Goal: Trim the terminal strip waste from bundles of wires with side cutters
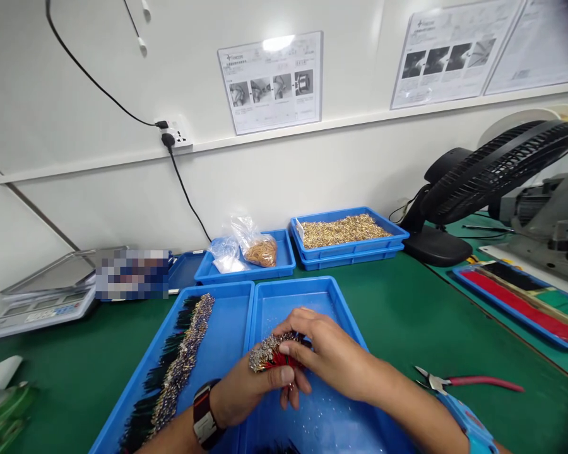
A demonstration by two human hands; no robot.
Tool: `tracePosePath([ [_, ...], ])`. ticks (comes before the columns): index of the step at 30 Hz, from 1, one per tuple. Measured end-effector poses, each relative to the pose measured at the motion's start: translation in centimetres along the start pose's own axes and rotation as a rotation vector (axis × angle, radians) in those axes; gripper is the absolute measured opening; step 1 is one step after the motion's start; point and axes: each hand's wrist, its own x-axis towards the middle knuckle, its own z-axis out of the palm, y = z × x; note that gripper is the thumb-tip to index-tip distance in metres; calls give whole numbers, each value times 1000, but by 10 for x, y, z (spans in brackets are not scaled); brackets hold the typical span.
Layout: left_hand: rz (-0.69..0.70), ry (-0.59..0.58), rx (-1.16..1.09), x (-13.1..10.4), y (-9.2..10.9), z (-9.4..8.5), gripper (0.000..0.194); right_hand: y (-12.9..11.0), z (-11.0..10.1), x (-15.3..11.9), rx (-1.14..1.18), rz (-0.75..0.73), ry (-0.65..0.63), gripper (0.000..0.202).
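My left hand (240, 386) is closed around a bundle of short red and black wires with metal terminal ends (267, 354). The thumb and fingers of my right hand (334, 353) close on the same bundle from above. Both hands are over a blue tray (296, 296) with small bright specks on its bottom; some dark wire ends show at its lower edge. In the left blue tray (231, 328) lies a long row of dark wires with metal ends (185, 353). My fingers partly hide the bundle.
Cutting pliers with red handles (473, 381) lie near my right forearm. Behind stand a tray of gold-coloured metal pieces (345, 231) and a tray with plastic bags (260, 252). A black fan (492, 170) stands right, a scale (47, 309) left, a green tape dispenser (12, 403) nearer.
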Motion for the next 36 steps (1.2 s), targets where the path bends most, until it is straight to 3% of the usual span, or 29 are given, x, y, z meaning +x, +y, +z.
tracePosePath([
  [4,87,123,192,1,4,0,48,5,-6,1,25,-49,-52,34],
  [6,85,164,144,0,6,-1,43,8,-11,1,103,-40,-63,42],
  [10,-2,111,-56,-2,7,-6,46,4,-13,-2,113,-68,-17,50],
  [14,-32,39,-161,-4,5,-9,45,0,-14,-6,37,-119,-131,51],
  [20,-67,-26,-168,-4,10,-3,45,2,-15,-4,90,-38,-75,41],
  [24,12,-16,-109,-1,6,2,45,-3,-1,-2,-74,-7,-37,30],
  [27,62,46,-19,1,-1,2,46,-3,2,-1,-202,-59,-46,35],
  [31,46,138,75,1,-4,-2,48,3,-10,-1,-24,-97,-74,39],
  [36,88,199,110,2,3,-4,43,5,-19,-1,-6,-10,77,11],
])
